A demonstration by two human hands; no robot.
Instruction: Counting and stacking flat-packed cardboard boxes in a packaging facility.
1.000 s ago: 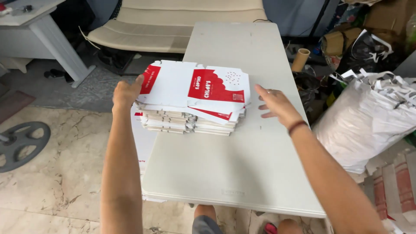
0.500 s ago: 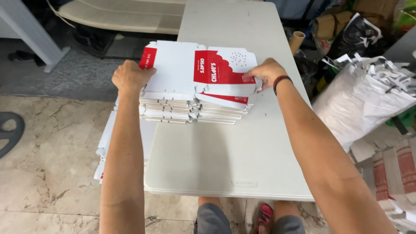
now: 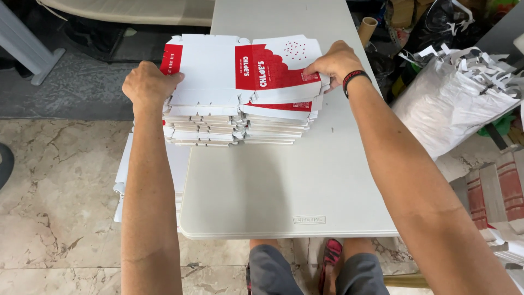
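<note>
Head view: stack of flat red-and-white cartons (image 3: 240, 93) lies long axis left-right between hands.
Left hand (image 3: 146, 86): curled, gripping left end.
Right hand (image 3: 334, 61): pinching top carton's right edge.

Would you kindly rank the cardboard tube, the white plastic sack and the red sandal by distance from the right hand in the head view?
From the right hand:
1. Cardboard tube, just beyond the hand, off the table's right edge.
2. White plastic sack, further right, on the floor.
3. Red sandal, farthest, below the table's near edge.

Two hands (image 3: 150, 84) — one carton stack (image 3: 240, 117)
</note>
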